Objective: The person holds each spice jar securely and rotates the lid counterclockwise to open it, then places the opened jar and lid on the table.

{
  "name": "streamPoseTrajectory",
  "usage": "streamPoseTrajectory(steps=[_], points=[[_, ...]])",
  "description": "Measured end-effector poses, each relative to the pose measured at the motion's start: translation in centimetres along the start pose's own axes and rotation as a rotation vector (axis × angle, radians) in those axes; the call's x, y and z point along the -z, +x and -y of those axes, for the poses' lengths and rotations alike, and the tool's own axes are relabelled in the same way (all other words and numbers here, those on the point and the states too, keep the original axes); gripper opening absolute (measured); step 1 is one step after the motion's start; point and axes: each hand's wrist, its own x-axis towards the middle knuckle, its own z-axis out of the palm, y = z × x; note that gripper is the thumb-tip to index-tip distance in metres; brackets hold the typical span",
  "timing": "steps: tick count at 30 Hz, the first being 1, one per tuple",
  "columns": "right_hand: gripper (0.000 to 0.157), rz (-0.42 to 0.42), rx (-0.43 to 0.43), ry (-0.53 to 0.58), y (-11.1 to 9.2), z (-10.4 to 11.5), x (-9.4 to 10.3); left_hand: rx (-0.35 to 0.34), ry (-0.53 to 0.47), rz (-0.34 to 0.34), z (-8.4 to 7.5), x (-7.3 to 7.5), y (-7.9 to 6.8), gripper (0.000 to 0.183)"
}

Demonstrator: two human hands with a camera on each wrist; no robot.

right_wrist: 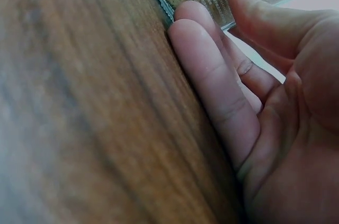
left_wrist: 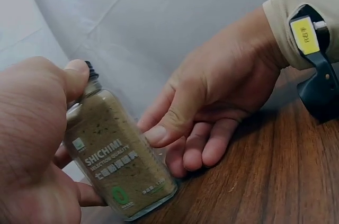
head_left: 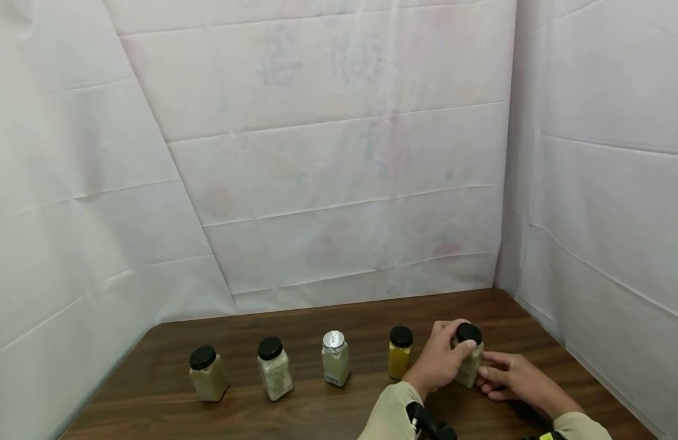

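A square glass spice jar [head_left: 466,373] with a black lid and brownish, flecked powder stands at the right of the wooden table. Its label reads SHICHIMI in the left wrist view, where the jar [left_wrist: 124,155] looks tilted. My left hand [head_left: 435,362] grips it from the left, with the thumb up near the lid and other fingers partly hidden behind the glass. From the right, my right hand [head_left: 517,379] touches the jar's side with its thumb. Its other fingers are loosely bent low beside the base; in the right wrist view they lie close along the tabletop.
Several more spice jars stand in a row leftward: a yellow-filled jar [head_left: 399,359] close to my left hand, a silver-lidded jar [head_left: 336,363], a pale black-lidded jar [head_left: 275,373] and a tan-filled jar [head_left: 208,377]. White sheeting [head_left: 344,183] surrounds the table [head_left: 317,421].
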Motion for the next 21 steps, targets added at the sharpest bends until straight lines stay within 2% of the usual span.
streamPoseTrajectory(steps=[12,21], points=[[0.064,0.005,-0.005,0.007,-0.2,-0.08,-0.03,0.026,-0.089,-0.024,0.57,-0.33,-0.22,0.033],[0.063,-0.001,0.001,0.01,0.02,-0.05,0.01,0.062,-0.135,-0.095,0.66,-0.57,-0.28,0.031]])
